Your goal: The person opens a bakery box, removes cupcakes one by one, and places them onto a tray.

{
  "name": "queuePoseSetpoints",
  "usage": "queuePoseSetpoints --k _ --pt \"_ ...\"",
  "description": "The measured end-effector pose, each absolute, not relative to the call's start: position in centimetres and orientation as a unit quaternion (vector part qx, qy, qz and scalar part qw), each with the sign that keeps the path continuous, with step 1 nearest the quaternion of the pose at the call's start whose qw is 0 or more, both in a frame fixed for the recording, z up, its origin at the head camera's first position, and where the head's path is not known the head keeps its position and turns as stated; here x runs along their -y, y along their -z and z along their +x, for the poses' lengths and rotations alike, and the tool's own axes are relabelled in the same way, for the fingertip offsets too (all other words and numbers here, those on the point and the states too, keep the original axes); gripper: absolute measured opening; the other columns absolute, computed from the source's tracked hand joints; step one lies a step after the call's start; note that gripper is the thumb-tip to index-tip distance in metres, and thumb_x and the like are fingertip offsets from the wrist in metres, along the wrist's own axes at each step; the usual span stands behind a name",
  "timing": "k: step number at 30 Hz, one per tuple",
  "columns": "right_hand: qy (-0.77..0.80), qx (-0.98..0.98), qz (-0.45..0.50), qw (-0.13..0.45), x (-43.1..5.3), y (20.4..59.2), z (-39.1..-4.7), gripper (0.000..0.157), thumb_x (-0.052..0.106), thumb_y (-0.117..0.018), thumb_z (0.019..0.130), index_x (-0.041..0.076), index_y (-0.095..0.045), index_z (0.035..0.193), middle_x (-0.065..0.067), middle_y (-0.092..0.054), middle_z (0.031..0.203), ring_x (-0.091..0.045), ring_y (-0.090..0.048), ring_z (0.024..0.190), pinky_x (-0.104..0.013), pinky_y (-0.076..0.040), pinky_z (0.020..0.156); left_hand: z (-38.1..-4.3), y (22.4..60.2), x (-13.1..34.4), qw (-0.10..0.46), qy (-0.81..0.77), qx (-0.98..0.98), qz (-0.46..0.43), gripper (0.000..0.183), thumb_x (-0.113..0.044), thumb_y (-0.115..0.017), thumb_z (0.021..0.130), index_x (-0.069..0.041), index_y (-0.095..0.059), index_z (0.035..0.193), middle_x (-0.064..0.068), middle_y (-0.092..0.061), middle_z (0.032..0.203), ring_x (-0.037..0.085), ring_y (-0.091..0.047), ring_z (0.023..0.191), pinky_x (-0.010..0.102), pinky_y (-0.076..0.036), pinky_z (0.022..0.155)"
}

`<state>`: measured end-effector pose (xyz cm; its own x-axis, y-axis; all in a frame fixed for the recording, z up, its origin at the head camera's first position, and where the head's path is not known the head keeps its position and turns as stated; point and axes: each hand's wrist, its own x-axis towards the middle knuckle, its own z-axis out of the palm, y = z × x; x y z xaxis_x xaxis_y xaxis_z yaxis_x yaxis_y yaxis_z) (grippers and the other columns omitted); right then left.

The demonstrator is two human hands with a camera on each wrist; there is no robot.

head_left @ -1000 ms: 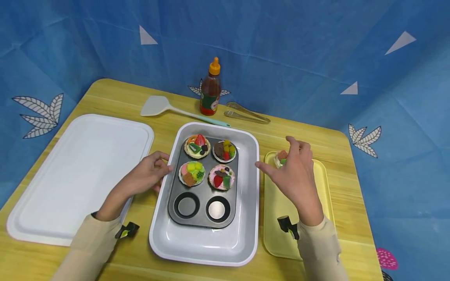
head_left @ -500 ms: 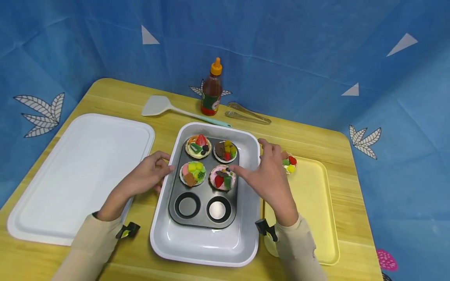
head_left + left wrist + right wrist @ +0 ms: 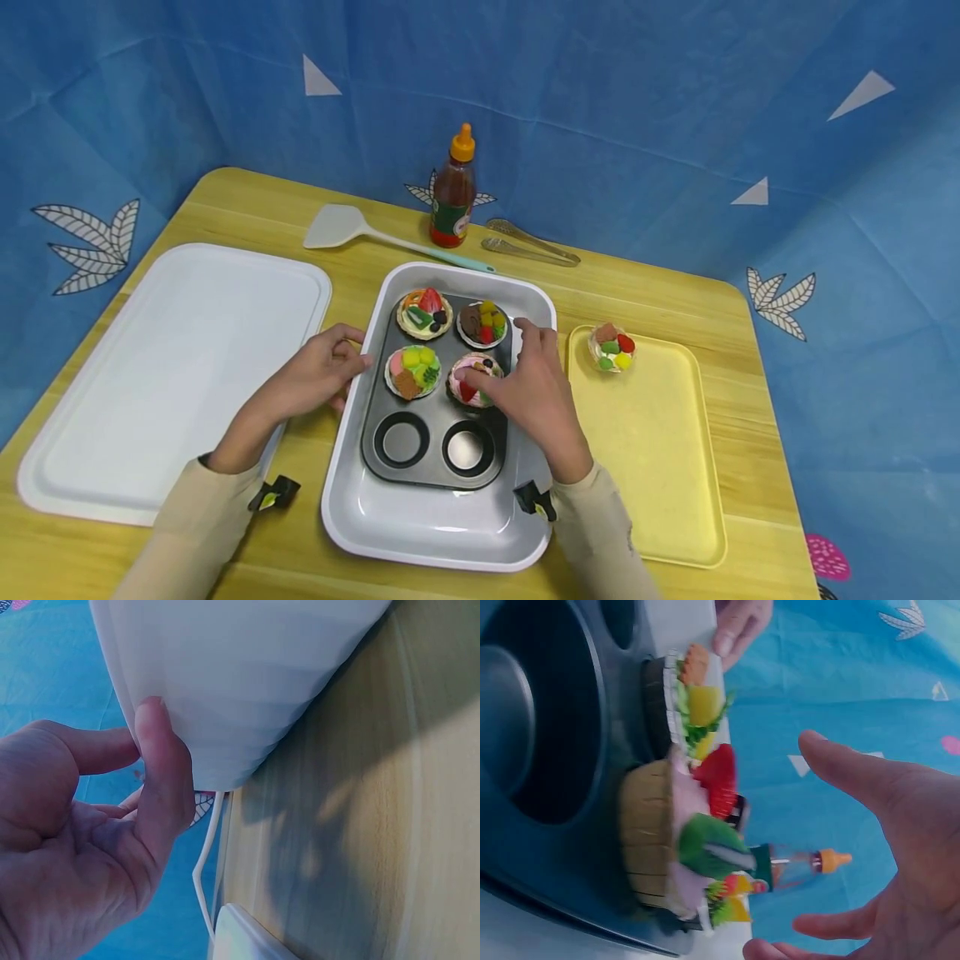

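Note:
A grey muffin tin [image 3: 433, 410] holding several toy fruit tarts lies inside a white tub [image 3: 420, 525] in the head view. With thumb and fingers, my left hand [image 3: 318, 371] pinches the tub's left rim; its fingers [image 3: 161, 746] bear on the outer wall in the left wrist view. My right hand [image 3: 536, 396] reaches over the tin, thumb and fingers spread around a pink-cream tart [image 3: 471, 363] with strawberry and green fruit. In the right wrist view, a gap shows between the right hand [image 3: 907, 847] and that tart's pleated case [image 3: 646, 832].
A yellow tray [image 3: 660, 467] with one fruit tart [image 3: 611, 348] stands to the right, a white tray [image 3: 180, 375] to the left. Behind the tub are a white spatula [image 3: 337, 227], a sauce bottle [image 3: 452, 196] and metal tongs [image 3: 528, 246].
My right hand has moved left from above the yellow tray to the pink-cream tart in the tin, uncovering the tart on that tray. My left hand has stayed at the tub's rim.

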<state>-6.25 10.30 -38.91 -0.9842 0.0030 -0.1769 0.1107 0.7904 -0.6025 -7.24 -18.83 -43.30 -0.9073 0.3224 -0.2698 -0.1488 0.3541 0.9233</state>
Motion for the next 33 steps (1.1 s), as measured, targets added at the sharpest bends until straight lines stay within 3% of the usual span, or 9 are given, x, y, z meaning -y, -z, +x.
queuePoseSetpoints --k 6,17,29,33 --pt "0.29 -0.951 0.04 0.102 -9.6 40.3 -6.2 0.114 0.067 -0.083 0.066 0.006 -0.037 0.15 -0.017 -0.043 0.126 -0.031 -0.055 0.099 -0.044 -0.057 0.081 -7.2 43.3 18.8 0.214 -0.569 -0.792 0.052 0.045 -0.013 -0.056 0.103 0.01 -0.038 0.137 0.021 -0.064 0.094 0.025 -0.066 0.063 0.04 -0.06 0.05" --pt "0.264 -0.958 0.033 0.11 -9.3 41.2 -6.4 0.112 0.069 -0.085 0.062 0.001 -0.045 0.141 -0.017 -0.047 0.12 -0.03 -0.056 0.092 -0.043 -0.058 0.08 -7.2 43.3 18.8 0.216 -0.571 -0.79 0.051 0.045 -0.013 -0.055 0.103 0.011 -0.038 0.137 0.022 -0.063 0.094 0.028 -0.067 0.06 0.041 -0.06 0.051" --pt "0.236 -0.958 0.014 0.164 -8.8 41.8 -6.3 0.115 0.071 -0.083 0.061 0.001 -0.043 0.144 -0.019 -0.047 0.129 -0.032 -0.056 0.105 -0.049 -0.058 0.09 -7.3 43.3 18.8 0.218 -0.571 -0.79 0.049 0.044 -0.012 -0.055 0.103 0.01 -0.037 0.137 0.023 -0.064 0.095 0.026 -0.067 0.064 0.041 -0.061 0.052" --pt "0.213 -0.963 -0.006 0.166 -8.7 42.0 -6.5 0.112 0.068 -0.083 0.063 0.0 -0.044 0.143 -0.019 -0.047 0.129 -0.031 -0.055 0.106 -0.048 -0.059 0.088 -7.3 43.3 18.8 0.215 -0.572 -0.79 0.051 0.044 -0.013 -0.055 0.103 0.01 -0.038 0.136 0.022 -0.064 0.094 0.025 -0.066 0.063 0.041 -0.06 0.051"
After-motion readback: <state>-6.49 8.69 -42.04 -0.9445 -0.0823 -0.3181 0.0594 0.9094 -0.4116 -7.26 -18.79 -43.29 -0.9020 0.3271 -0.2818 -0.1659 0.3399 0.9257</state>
